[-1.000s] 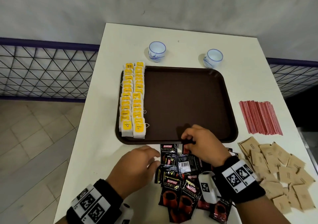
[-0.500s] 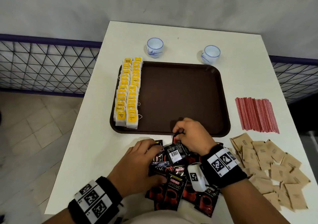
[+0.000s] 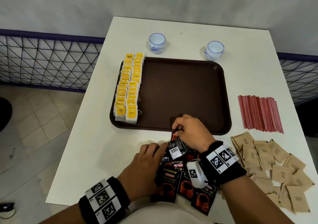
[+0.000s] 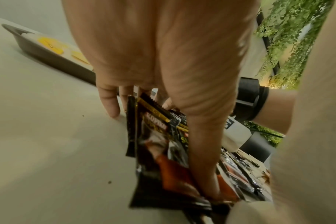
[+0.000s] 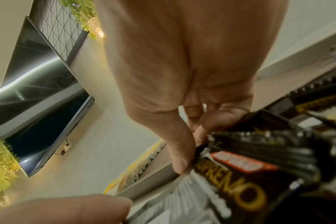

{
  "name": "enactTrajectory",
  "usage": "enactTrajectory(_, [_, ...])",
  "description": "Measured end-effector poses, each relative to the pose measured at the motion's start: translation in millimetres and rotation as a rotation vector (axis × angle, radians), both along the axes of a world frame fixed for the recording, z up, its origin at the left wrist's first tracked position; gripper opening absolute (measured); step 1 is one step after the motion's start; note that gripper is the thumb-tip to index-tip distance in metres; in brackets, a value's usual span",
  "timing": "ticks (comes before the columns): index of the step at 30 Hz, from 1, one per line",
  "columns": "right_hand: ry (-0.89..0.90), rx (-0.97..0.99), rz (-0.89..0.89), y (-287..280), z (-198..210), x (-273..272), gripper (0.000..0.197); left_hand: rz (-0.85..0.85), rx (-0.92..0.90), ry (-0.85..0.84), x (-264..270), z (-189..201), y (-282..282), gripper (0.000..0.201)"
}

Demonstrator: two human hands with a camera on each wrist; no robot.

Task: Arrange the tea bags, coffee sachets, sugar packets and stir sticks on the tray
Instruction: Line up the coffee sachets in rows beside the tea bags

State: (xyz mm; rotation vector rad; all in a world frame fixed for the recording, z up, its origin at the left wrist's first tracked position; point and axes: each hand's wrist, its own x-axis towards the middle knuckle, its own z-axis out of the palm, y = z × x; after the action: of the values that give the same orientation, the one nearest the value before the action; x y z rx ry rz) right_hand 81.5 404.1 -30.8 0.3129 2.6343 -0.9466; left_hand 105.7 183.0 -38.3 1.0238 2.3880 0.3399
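Observation:
A pile of black coffee sachets (image 3: 169, 180) lies on the white table in front of the brown tray (image 3: 225, 103). My right hand (image 3: 177, 129) pinches the top edges of a bunch of sachets (image 5: 240, 174) just at the tray's near rim. My left hand (image 3: 155, 148) closes on the pile's left side, its thumb (image 4: 201, 151) lying over the sachets (image 4: 153, 144) and its fingers (image 4: 109, 104) behind them. Yellow-tagged tea bags (image 3: 128, 88) fill two rows along the tray's left side. Brown sugar packets (image 3: 275, 168) and red stir sticks (image 3: 259, 113) lie right of the tray.
Two small blue-rimmed cups (image 3: 157, 43) (image 3: 214, 50) stand behind the tray. The tray's middle and right are bare. A metal grid fence (image 3: 48, 60) runs beside the table on the left, with tiled floor below. The table's front edge is close under the sachet pile.
My left hand has slid right into the sachet pile and closed on it. The right hand stays at the tray's near rim and now grips a bunch of sachets.

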Motion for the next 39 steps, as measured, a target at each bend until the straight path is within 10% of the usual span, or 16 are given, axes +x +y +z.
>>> enactTrajectory(6, [-0.006,-0.013,-0.007,1,-2,-1,0.017,0.09,-0.112,-0.01,-6,5,0,0.133])
enactTrajectory(25, [-0.012,-0.022,-0.022,4,-4,-1,0.018,0.237,0.068,-0.371,-42,9,-17,0.034])
enactTrajectory(39, [0.106,-0.253,-0.11,4,24,5,0.022,0.456,0.178,-0.584,-77,28,-41,0.03])
